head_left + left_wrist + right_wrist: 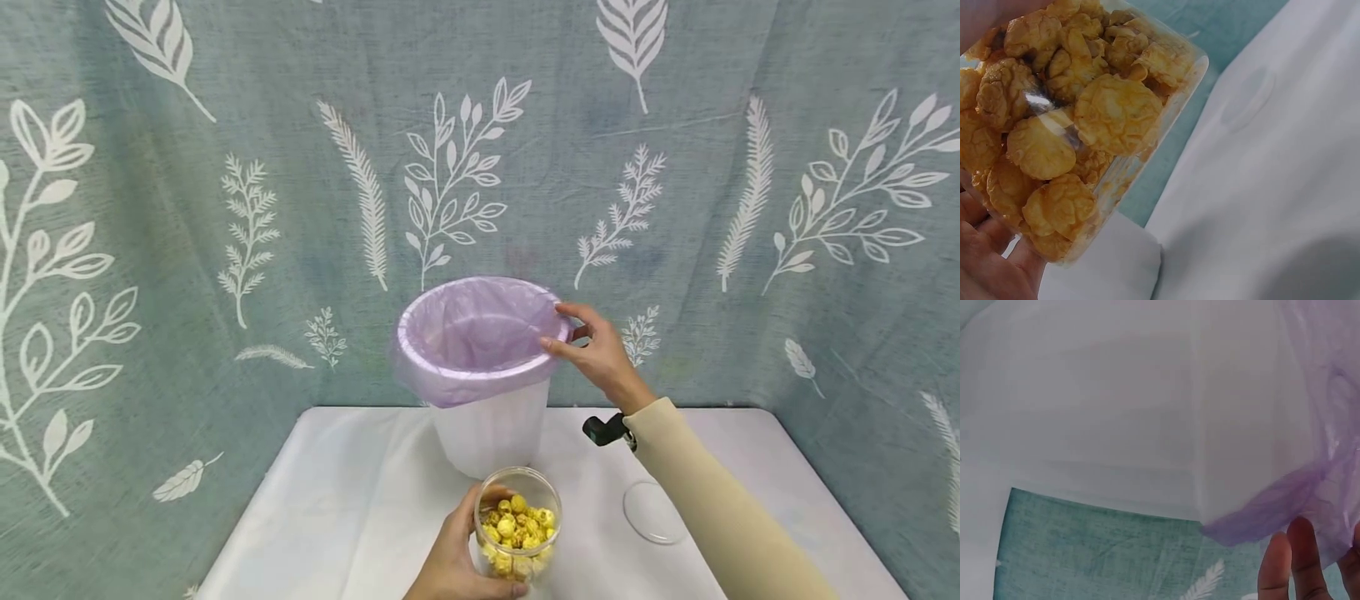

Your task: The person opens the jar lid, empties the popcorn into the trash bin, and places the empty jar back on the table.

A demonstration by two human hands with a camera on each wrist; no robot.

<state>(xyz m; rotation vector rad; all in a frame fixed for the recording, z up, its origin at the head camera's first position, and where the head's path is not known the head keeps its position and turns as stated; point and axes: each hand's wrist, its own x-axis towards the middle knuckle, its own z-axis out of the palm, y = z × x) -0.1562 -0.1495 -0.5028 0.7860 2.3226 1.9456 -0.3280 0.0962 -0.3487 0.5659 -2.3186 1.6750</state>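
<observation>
Blue-green cloth (540, 192) printed with white leaves (632, 37) hangs as a backdrop beyond the grip and along both sides of it, lightly creased. Beneath the grip, a white table (345, 508) with rounded far corners extends toward the cloth under soft, even light.

A white table (375, 500) bears a purple-lined white bin (491, 425) and a clear lid (651, 512).
</observation>
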